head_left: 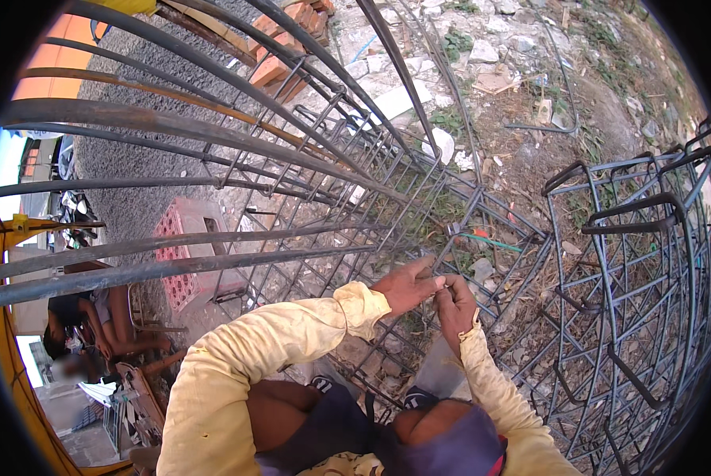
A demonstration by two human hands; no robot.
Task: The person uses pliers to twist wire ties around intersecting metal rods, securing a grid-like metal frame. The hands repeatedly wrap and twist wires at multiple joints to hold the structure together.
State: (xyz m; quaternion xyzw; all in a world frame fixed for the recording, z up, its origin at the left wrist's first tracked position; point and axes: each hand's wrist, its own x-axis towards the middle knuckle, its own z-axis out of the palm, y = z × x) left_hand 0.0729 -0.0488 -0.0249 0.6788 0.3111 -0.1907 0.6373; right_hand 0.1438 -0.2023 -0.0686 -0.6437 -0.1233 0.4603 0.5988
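My two hands meet in front of my knees, over a long steel rebar cage. My left hand has its fingers stretched out to the right, their tips against the other hand; I see nothing gripped in it. With bent, pressed-together fingers, my right hand pinches at those fingertips. Whatever it holds, if anything, is too small to make out. Just beyond the hands, stirrups cross the cage's long bars. A thin green strand lies to the right, near a bar joint.
Another rebar cage stands at the right. Thick bars fan out to the left past a red crate. Orange bricks and a gravel heap lie farther off. A seated person is at the far left. Rubble covers the ground.
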